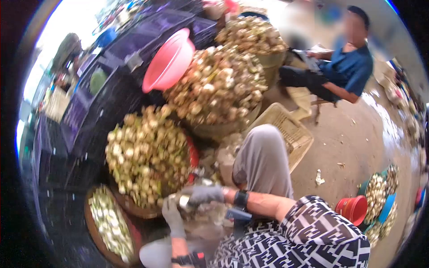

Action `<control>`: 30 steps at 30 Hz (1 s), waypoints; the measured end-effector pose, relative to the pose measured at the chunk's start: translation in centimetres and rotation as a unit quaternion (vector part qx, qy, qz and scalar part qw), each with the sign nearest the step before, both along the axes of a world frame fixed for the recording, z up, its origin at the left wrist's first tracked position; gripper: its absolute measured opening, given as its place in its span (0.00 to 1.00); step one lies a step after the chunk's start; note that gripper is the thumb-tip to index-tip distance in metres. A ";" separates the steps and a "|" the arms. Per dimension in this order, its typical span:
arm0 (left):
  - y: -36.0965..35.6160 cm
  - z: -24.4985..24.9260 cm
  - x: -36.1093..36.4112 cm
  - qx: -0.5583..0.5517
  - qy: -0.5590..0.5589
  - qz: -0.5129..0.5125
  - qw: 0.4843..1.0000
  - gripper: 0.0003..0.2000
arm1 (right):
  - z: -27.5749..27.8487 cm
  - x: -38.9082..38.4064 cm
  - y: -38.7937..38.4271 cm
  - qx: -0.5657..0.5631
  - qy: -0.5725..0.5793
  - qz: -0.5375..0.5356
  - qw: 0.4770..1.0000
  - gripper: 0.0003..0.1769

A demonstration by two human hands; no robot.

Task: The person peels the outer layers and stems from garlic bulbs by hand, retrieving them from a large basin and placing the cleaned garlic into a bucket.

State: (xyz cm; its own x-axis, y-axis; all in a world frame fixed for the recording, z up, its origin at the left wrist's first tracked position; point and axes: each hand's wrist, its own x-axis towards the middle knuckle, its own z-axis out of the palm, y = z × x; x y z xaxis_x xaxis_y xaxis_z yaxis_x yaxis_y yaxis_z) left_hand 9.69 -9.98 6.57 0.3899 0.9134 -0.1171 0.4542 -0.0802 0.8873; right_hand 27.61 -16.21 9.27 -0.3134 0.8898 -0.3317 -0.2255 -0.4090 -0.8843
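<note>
My left hand (173,216), in a grey glove, is closed on a pale onion-like bulb (183,202) at the front edge of a heaped basket. Coming in from the right, my right hand (205,195) is also gloved, with its fingers curled against the same bulb. Blur hides whether a small tool is in it. Just beyond the hands rises a heap of yellowish bulbs with stubs of stem (147,156). Below left of them, a round tub holds paler trimmed bulbs (109,223).
Larger bulb heaps (219,85) stand ahead, with a pink basin (170,60) leaning beside them. Dark crates (103,94) line the left. A yellow crate (286,129) lies beyond my knee. A seated person (344,67) is at upper right. A red bucket (352,210) stands lower right.
</note>
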 end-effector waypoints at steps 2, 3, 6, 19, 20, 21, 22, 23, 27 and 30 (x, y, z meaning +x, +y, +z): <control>0.7 0.8 0.5 0.058 -0.071 0.068 0.993 0.11 | -0.1 0.2 0.5 0.013 -0.045 -0.037 0.998 0.24; 1.6 0.8 1.6 -0.116 -0.340 0.172 0.917 0.10 | -2.2 0.3 1.3 0.102 -0.076 -0.083 0.988 0.23; 3.4 1.8 0.4 -0.213 -0.384 0.225 0.870 0.09 | -2.0 1.4 1.7 0.230 -0.185 -0.146 0.944 0.20; 1.4 0.9 2.4 -0.385 -0.322 0.120 0.857 0.10 | -4.7 -0.3 1.9 0.069 0.120 -0.220 0.966 0.32; 1.5 0.9 2.1 -0.379 -0.302 0.118 0.867 0.09 | -4.4 -0.3 1.7 0.079 0.102 -0.208 0.970 0.32; 1.4 0.9 1.8 -0.372 -0.282 0.116 0.877 0.09 | -5.9 -0.3 2.4 0.071 0.100 -0.203 0.972 0.33; 1.3 1.3 1.6 -0.366 -0.261 0.115 0.886 0.09 | -5.4 -0.6 2.2 0.066 0.074 -0.195 0.976 0.35; 1.2 1.6 1.8 -0.349 -0.267 0.129 0.889 0.09 | -4.7 -0.6 2.0 0.062 0.047 -0.188 0.979 0.36; 1.2 0.2 0.8 -0.319 -0.246 0.124 0.907 0.06 | -4.8 -1.4 1.5 0.067 0.044 -0.184 0.980 0.40; 0.8 0.2 0.7 -0.265 -0.200 0.123 0.935 0.06 | -4.6 -1.6 1.3 0.077 0.050 -0.180 0.979 0.41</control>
State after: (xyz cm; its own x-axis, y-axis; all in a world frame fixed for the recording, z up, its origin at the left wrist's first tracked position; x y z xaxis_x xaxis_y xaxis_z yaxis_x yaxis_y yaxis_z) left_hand 10.43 -9.19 6.75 0.2846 0.8360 -0.4691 0.0230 0.4833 0.8752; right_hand 25.98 -14.86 4.65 0.0058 0.9857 -0.1683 -0.4185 -0.1505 -0.8957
